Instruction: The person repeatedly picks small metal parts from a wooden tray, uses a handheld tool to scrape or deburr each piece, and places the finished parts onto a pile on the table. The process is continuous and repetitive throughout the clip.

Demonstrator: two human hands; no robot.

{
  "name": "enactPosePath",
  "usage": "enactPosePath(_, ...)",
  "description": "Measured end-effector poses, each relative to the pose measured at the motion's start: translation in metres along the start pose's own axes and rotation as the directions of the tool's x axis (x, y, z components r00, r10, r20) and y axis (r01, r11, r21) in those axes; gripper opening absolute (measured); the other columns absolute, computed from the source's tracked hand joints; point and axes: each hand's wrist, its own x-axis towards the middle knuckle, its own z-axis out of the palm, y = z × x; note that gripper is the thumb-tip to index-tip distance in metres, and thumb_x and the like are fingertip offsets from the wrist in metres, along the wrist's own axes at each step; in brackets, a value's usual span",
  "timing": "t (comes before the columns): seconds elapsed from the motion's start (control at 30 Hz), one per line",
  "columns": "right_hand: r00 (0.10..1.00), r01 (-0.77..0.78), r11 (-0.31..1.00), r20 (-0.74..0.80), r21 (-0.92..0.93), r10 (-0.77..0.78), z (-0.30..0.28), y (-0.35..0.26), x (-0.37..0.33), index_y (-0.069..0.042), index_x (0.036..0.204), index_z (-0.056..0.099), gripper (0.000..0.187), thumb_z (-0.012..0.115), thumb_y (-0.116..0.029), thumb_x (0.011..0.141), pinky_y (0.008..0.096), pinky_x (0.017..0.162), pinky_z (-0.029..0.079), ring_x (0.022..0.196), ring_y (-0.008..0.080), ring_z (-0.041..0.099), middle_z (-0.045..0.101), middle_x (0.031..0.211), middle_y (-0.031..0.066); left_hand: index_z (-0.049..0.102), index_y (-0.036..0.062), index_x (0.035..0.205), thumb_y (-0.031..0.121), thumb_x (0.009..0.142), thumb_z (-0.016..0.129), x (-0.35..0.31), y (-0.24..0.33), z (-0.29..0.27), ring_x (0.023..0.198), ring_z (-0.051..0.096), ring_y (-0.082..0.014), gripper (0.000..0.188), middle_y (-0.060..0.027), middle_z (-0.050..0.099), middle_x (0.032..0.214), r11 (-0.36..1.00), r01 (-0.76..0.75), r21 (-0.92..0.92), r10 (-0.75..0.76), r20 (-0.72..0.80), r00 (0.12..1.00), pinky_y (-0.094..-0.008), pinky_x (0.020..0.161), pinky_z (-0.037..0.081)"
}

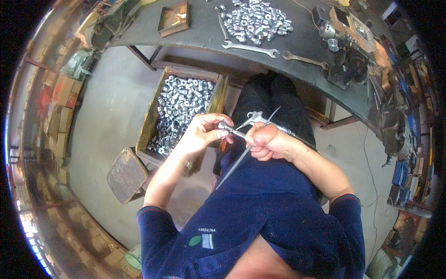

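Note:
My left hand (206,134) pinches a small silvery metal fitting (224,126) between thumb and fingers, in front of my body. A short metal rod (239,133) runs from the fitting to my right hand (269,142); whether it is part of the fitting cannot be told. Closed in a fist, the right hand grips a long slim grey tool (234,170), file-like and tapered, which slants through it and sticks out both ways. Just beyond that fist, an air blow gun (255,117) with a hose lies over my lap.
A wooden crate (145,123) full of metal fittings stands at the left, beside a worn stool (126,175). The dark workbench (200,35) ahead carries a pile of fittings (255,21), several wrenches (251,48), a shallow tray (163,26) and a machine (346,65) at right.

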Motion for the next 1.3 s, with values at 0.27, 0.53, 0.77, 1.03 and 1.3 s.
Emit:
enactPosePath(0.27, 0.882, 0.275, 0.456, 0.032, -0.846, -0.471, 0.004, 0.005, 0.002, -0.007, 0.057, 0.049, 0.019, 0.061, -0.015, 0.069, 0.0288, 0.044, 0.035, 0.046, 0.0166, 0.046, 0.047, 0.052, 0.0010, 0.058, -0.0053, 0.099, 0.008, 0.083, 0.063, 0.006, -0.003, 0.003, 0.063, 0.064, -0.0177, 0.021, -0.0105, 0.063, 0.075, 0.995, 0.090, -0.039, -0.093, -0.078, 0.993, -0.0269, 0.060, 0.052)
enactPosePath(0.53, 0.836, 0.213, 0.217, 0.063, -0.953, -0.545, 0.001, 0.012, 0.007, -0.003, 0.058, 0.054, 0.017, 0.063, -0.017, 0.064, 0.0348, 0.053, 0.044, 0.054, 0.0221, 0.056, 0.054, 0.054, 0.0062, 0.058, -0.0065, 0.099, 0.011, 0.085, 0.061, 0.004, -0.008, 0.005, 0.063, 0.064, -0.0175, 0.022, -0.0105, 0.063, 0.072, 0.987, 0.127, -0.097, -0.139, -0.125, 0.982, -0.0260, 0.053, 0.052)
enactPosePath(0.77, 0.969, 0.210, 0.954, -0.086, -0.215, -0.233, -0.011, 0.001, -0.009, -0.009, 0.051, 0.042, 0.023, 0.054, -0.007, 0.070, 0.0227, 0.036, 0.016, 0.039, 0.0040, 0.027, 0.034, 0.048, -0.0034, 0.059, -0.0030, 0.100, 0.003, 0.082, 0.062, 0.014, 0.020, -0.009, 0.070, 0.065, -0.0185, 0.019, -0.0122, 0.065, 0.079, 0.973, -0.020, 0.230, 0.040, -0.083, 0.996, -0.0295, 0.068, 0.053)
enactPosePath(1.03, 0.589, 0.426, 0.123, 0.172, -0.896, -0.789, -0.010, 0.001, 0.006, -0.002, 0.054, 0.043, 0.019, 0.056, -0.011, 0.065, 0.0303, 0.046, 0.029, 0.046, 0.0106, 0.037, 0.036, 0.048, 0.0035, 0.054, 0.0027, 0.110, 0.020, 0.089, 0.057, 0.053, -0.003, 0.009, 0.087, 0.063, -0.0273, 0.027, -0.0167, 0.063, 0.095, 0.889, -0.238, -0.392, 0.171, -0.197, 0.965, -0.0422, 0.084, 0.049)
enactPosePath(1.3, 0.868, 0.384, 0.642, 0.023, -0.664, -0.496, -0.027, -0.003, -0.002, -0.004, 0.050, 0.040, 0.021, 0.055, -0.012, 0.063, 0.0277, 0.043, 0.026, 0.043, 0.0095, 0.036, 0.037, 0.045, 0.0002, 0.057, 0.0046, 0.101, 0.028, 0.090, 0.054, 0.065, 0.001, 0.050, 0.047, 0.032, -0.0084, 0.026, 0.0004, 0.043, 0.061, 0.625, -0.191, -0.757, 0.033, -0.220, 0.975, -0.0236, 0.049, 0.026)
